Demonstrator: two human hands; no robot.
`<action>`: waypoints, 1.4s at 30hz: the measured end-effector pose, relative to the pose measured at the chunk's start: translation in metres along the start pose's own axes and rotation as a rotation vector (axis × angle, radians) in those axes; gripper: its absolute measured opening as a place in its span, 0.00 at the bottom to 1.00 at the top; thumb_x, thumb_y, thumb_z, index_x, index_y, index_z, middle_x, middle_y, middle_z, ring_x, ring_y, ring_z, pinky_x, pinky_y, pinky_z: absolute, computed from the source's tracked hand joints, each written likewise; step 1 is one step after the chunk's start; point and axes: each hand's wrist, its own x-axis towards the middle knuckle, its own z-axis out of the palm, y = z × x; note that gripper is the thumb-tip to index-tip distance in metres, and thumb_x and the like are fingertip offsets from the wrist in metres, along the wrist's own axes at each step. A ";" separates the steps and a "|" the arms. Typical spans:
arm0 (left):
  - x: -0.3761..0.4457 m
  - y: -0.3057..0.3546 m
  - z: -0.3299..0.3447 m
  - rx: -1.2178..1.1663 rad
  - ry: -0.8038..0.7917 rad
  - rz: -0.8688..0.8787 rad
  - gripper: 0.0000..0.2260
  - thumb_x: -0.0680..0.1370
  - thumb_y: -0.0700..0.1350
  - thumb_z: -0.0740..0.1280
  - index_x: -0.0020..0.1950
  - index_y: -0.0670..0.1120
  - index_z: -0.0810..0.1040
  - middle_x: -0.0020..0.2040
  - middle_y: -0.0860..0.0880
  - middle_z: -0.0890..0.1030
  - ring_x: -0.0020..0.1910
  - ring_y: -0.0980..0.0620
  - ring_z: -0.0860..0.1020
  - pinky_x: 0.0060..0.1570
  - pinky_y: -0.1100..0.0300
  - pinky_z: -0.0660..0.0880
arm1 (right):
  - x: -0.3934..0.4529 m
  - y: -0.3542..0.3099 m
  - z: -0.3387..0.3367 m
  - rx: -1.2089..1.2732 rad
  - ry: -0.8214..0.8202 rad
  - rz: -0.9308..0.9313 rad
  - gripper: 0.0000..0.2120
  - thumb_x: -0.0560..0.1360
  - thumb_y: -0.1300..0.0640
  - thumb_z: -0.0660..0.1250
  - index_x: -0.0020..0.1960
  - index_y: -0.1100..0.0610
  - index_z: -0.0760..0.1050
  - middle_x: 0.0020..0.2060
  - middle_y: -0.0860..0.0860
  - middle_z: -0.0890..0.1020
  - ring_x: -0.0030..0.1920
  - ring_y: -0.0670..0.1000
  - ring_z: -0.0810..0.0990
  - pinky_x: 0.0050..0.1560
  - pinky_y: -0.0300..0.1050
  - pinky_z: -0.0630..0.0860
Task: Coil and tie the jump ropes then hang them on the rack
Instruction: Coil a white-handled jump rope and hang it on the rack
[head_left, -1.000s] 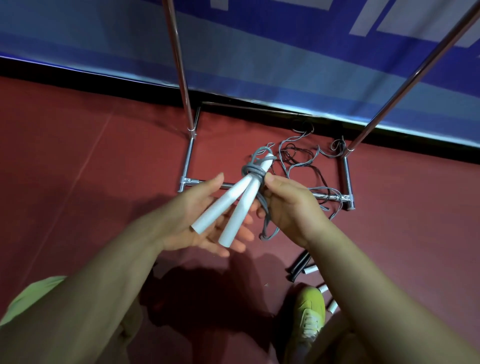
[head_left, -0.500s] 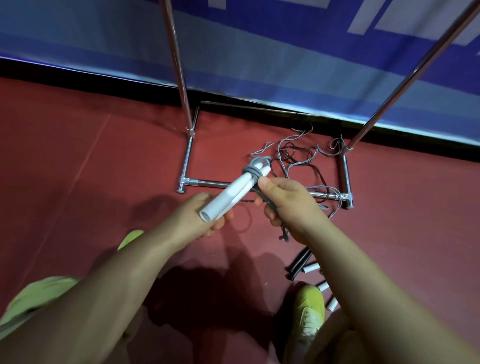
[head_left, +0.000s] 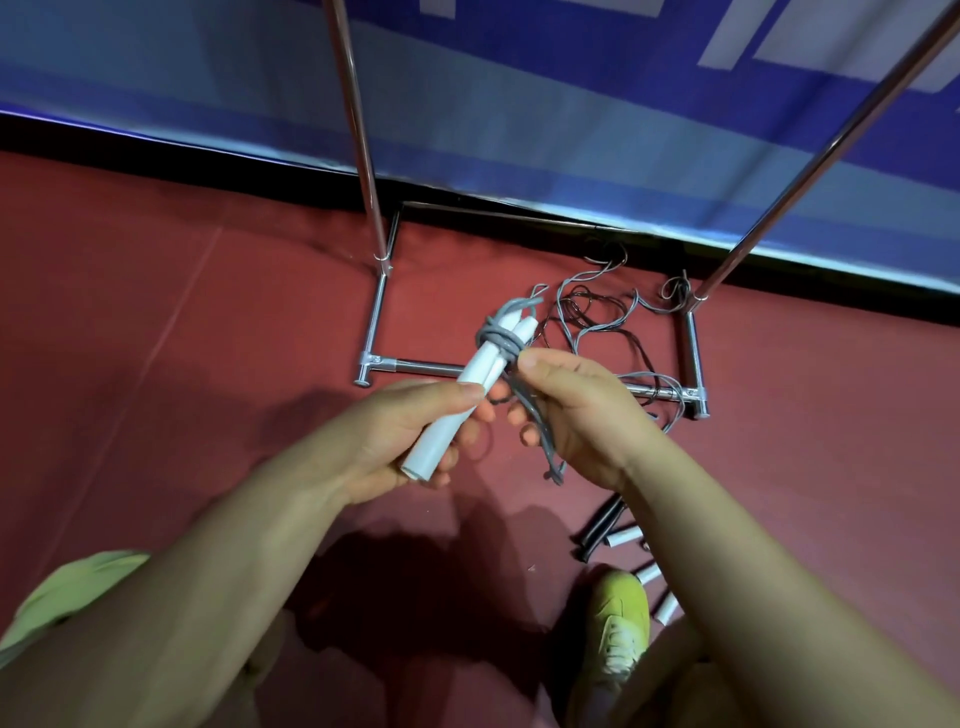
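Since a second ago the left hand (head_left: 410, 441) has closed its once-spread fingers around the two white handles (head_left: 457, 410), steadying them. At its three o'clock the right hand (head_left: 566, 415) pinches the grey cord (head_left: 501, 340), seemingly cinching the knot. Beyond, at twelve o'clock, loose ropes (head_left: 597, 317) lie inside the rack (head_left: 374, 322) base.

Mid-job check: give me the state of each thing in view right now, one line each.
White handles: side by side, held in left hand.
Grey cord: wrapped around the handles near their tips, tail held in right hand.
Loose ropes: uncoiled, tangled on the floor by the rack base.
Rack: standing, nothing seen hung.
Spare handles: lying on the floor.
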 end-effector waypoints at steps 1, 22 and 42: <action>0.001 -0.001 0.000 0.027 0.048 0.010 0.07 0.69 0.47 0.69 0.41 0.43 0.78 0.27 0.52 0.75 0.21 0.56 0.69 0.23 0.66 0.66 | 0.000 -0.001 0.002 -0.010 0.029 0.035 0.09 0.79 0.57 0.61 0.45 0.59 0.77 0.34 0.51 0.80 0.27 0.46 0.74 0.26 0.36 0.70; 0.002 -0.002 0.001 0.538 0.147 0.133 0.07 0.73 0.43 0.72 0.43 0.50 0.74 0.35 0.53 0.77 0.28 0.64 0.75 0.27 0.70 0.68 | -0.002 -0.001 0.005 -0.328 0.193 -0.004 0.04 0.78 0.55 0.64 0.48 0.55 0.73 0.31 0.49 0.81 0.28 0.47 0.76 0.28 0.39 0.66; -0.004 0.004 0.002 -0.291 -0.216 -0.024 0.11 0.73 0.52 0.60 0.39 0.47 0.76 0.28 0.51 0.67 0.20 0.57 0.64 0.24 0.62 0.71 | 0.002 0.000 0.003 0.079 0.162 -0.152 0.07 0.71 0.50 0.63 0.40 0.53 0.67 0.24 0.46 0.66 0.26 0.45 0.61 0.26 0.39 0.53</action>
